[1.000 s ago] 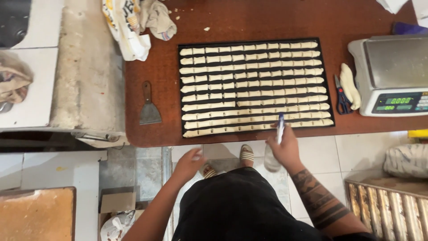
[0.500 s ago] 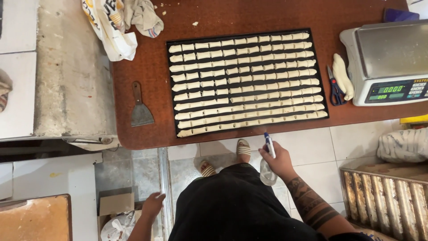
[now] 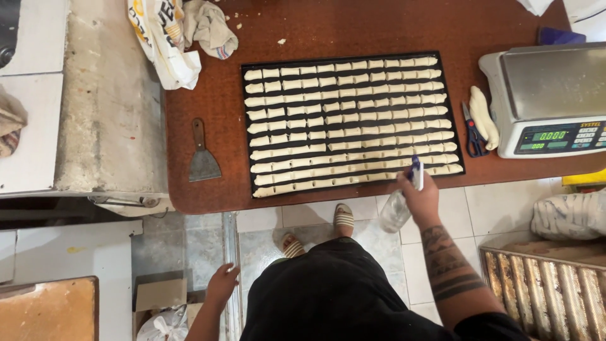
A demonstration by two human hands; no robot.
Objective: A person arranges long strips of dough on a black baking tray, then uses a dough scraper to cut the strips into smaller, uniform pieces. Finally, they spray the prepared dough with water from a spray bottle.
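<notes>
The right hand [image 3: 421, 201] has its grip clamped around the neck of a clear spray bottle [image 3: 399, 208], fingers wrapped at the blue-and-white trigger head. The nozzle end points toward 12 o'clock and the transparent body hangs back toward 7 o'clock, below the worktop [image 3: 353, 28] edge. The bottle's long axis thus runs roughly from 7 to 1 o'clock, aimed at the tray.

The black baking tray [image 3: 451, 120] lies just beyond the nozzle, at 11 to 12 o'clock from the right hand, its long side parallel to the worktop edge. Rows of pale dough pieces [image 3: 347, 120] fill it; the nearest row sits right at the trigger head. The right hand is by far the nearer to the tray.

The left hand [image 3: 222, 284] hangs low at 8 o'clock, fingers loosely spread and holding nothing, just above a cardboard box [image 3: 158, 295] on the floor, well apart from the tray.

At 9 o'clock from the tray lies a metal scraper [image 3: 203, 155], handle toward 12. At 3 o'clock lie blue-handled scissors [image 3: 472, 132] and a lump of dough [image 3: 485, 117], then a weighing scale [image 3: 549, 101]. A plastic bag and rags [image 3: 189, 31] sit at 10 o'clock.
</notes>
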